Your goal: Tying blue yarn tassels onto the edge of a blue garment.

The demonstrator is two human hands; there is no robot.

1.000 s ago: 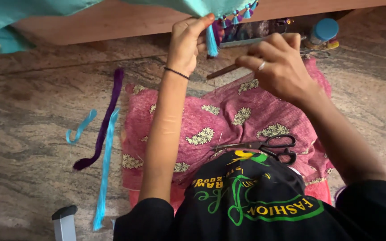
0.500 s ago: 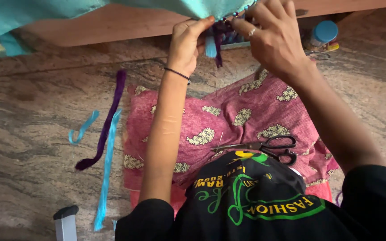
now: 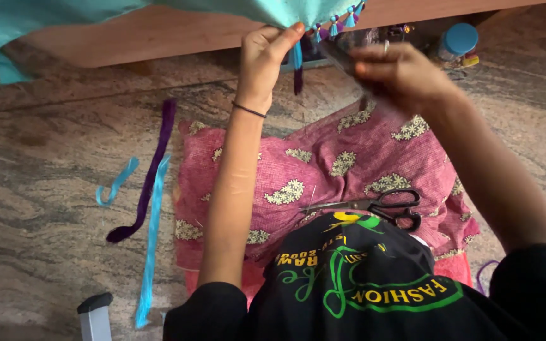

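My left hand (image 3: 266,57) pinches the teal cloth (image 3: 235,9) edge by its tassels (image 3: 339,22). My right hand (image 3: 399,72), beside the cloth, is blurred; I cannot tell its grip. Scissors (image 3: 374,205) lie below on the pink cushion (image 3: 342,164).

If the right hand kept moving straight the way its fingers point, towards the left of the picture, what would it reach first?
Most likely the blue and purple thread bundle hanging from the teal cloth's edge, pinched by the left hand. The right hand is blurred, so depth is uncertain.

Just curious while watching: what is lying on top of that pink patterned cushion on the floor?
On the pink cushion lies a pair of black-handled scissors, blades pointing left. The person's black printed garment covers the cushion's near edge, so anything there is hidden. The left hand and right hand are above it.
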